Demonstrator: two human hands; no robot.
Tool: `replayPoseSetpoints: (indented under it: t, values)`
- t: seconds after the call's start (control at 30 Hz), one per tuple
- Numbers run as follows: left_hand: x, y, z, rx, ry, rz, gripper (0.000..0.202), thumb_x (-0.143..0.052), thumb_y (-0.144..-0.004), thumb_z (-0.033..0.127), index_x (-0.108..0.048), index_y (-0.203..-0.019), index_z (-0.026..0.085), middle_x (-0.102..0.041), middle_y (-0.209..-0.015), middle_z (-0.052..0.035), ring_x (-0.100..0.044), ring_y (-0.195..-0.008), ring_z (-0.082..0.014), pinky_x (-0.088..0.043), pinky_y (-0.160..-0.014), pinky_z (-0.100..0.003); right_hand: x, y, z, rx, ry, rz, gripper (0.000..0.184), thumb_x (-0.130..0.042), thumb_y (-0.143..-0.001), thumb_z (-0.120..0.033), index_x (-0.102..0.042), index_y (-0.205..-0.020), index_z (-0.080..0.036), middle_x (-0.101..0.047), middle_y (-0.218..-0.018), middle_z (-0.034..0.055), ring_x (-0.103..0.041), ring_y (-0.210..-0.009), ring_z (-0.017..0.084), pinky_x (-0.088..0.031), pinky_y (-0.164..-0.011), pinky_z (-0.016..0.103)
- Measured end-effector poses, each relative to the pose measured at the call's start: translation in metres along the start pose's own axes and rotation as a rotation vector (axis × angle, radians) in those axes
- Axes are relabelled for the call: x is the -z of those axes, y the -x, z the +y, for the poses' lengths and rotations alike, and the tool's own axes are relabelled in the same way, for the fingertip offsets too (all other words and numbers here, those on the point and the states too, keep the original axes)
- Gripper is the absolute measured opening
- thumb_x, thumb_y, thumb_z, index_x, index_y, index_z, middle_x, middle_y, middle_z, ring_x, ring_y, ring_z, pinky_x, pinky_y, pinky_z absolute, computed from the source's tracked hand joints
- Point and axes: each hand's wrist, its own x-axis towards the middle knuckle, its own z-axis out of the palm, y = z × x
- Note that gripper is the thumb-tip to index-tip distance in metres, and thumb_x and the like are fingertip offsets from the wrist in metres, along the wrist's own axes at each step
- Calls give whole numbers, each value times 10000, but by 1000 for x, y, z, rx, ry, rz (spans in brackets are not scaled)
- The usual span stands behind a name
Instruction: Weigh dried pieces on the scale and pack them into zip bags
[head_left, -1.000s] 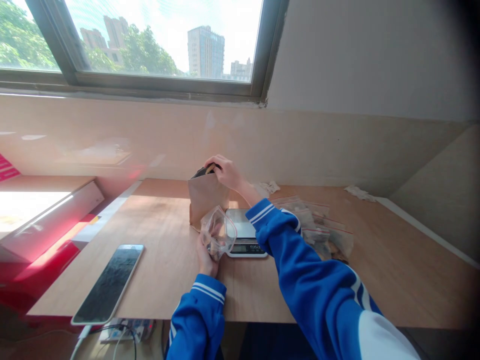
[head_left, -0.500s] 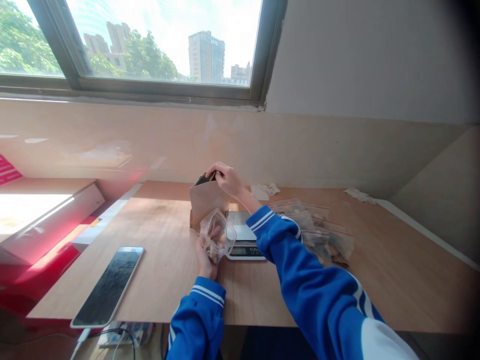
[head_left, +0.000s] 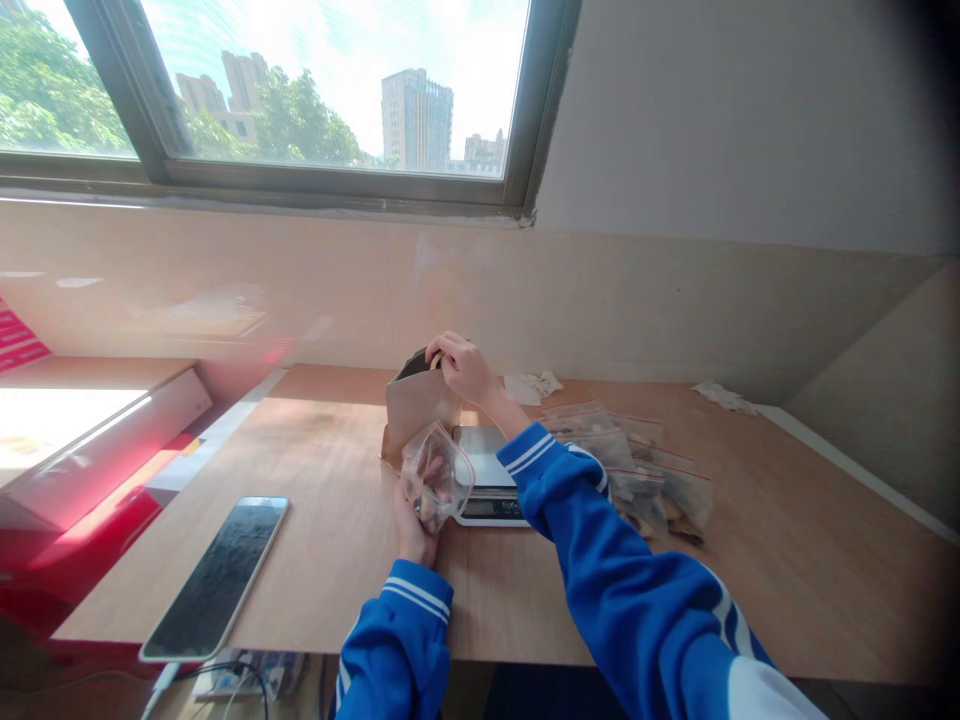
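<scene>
My left hand [head_left: 416, 530] is closed around a clear zip bag [head_left: 442, 470], whose mouth gapes open and whose bottom holds some small tan pieces. Just behind it stands an open brown paper bag [head_left: 420, 405]. Over the paper bag's mouth, my right hand [head_left: 465, 370] pinches a small pale tan piece [head_left: 436, 360], too small to name exactly. The paper bag's contents are hidden. Partly under my right forearm is a kitchen scale [head_left: 484, 465] with a dark display strip; I cannot read it.
Several zip bags [head_left: 660, 480] with brownish dried pieces lie right of the scale. A phone [head_left: 217, 580] on a cable lies at the table's front left. Crumpled white paper [head_left: 540, 385] sits near the wall, another scrap [head_left: 724, 397] farther right. A window [head_left: 330, 100] is above.
My right hand has drawn slightly up and right at the paper bag's mouth, and the tan piece in its fingers shows more plainly. My left hand keeps hold of the zip bag.
</scene>
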Motion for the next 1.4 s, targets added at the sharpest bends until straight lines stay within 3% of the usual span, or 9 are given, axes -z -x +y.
replayPoseSetpoints:
  t: [0.4, 0.5, 0.6, 0.7, 0.87, 1.0, 1.1, 1.23, 1.4]
  values:
    - [3, -1, 0, 0, 18, -10, 470, -514, -828, 371, -571, -1245, 163, -657, -1119, -136, -571, -468, -97, -478, -419, -245, 13, 4, -21, 47, 168, -160, 279, -428, -876, -159, -608, -1084, -210, -647, -1112, 44, -576, -996, 184, -350, -901, 316]
    - [1, 1, 1, 5, -8, 0, 481, -501, -833, 382, -551, -1266, 178, -636, -1173, -136, -569, -460, -106, -477, -412, -263, 6, 2, -17, 83, 205, -198, 204, -470, -902, -253, -633, -1008, -193, -648, -1069, 69, -573, -984, 190, -342, -896, 316]
    - [1, 2, 2, 15, -28, 7, 478, -487, -838, 383, -542, -1272, 190, -626, -1197, -134, -552, -432, -101, -472, -405, -274, -1, -8, -9, 91, 257, -228, 197, -459, -908, -201, -654, -885, -188, -673, -945, 70, -584, -930, 192, -344, -857, 308]
    - [1, 2, 2, 42, -5, 27, 472, -463, -848, 386, -551, -1262, 177, -669, -1105, -135, -542, -420, -92, -468, -413, -256, 7, -22, 0, 73, 287, -63, 246, -410, -917, -147, -648, -893, -200, -679, -948, 57, -586, -930, 193, -336, -857, 309]
    - [1, 2, 3, 41, -7, 18, 464, -447, -860, 373, -551, -1263, 167, -695, -1025, -136, -542, -425, -101, -452, -395, -246, 63, -43, 10, 16, 412, 395, 280, -342, -953, -196, -620, -956, -218, -655, -892, 47, -557, -898, 211, -318, -841, 327]
    - [-2, 4, 4, 4, -33, -6, 460, -422, -878, 362, -518, -1295, 194, -682, -1084, -132, -545, -433, -98, -451, -392, -243, 87, -44, 16, -3, 516, 446, 301, -318, -970, -241, -618, -951, -216, -641, -876, 44, -534, -872, 211, -302, -830, 326]
    - [-3, 6, 6, -11, -36, -6, 461, -405, -886, 343, -505, -1309, 187, -697, -1034, -128, -541, -428, -94, -467, -416, -245, 70, -34, 24, -40, 555, 351, 309, -313, -974, -235, -620, -964, -204, -649, -885, 49, -530, -877, 205, -292, -831, 318]
    - [-4, 8, 8, -18, -10, 1, 462, -439, -865, 343, -540, -1275, 155, -714, -923, -125, -531, -416, -102, -442, -401, -237, 21, -15, 30, -69, 526, 103, 295, -341, -966, -207, -634, -945, -206, -662, -877, 47, -534, -877, 198, -287, -827, 310]
    - [-4, 9, 8, 27, 56, 13, 480, -465, -837, 380, -604, -1196, 93, -675, -663, -92, -502, -392, -109, -415, -397, -228, -21, -9, 17, -22, 441, -146, 260, -384, -959, -226, -641, -934, -205, -660, -906, 54, -532, -911, 191, -284, -857, 308]
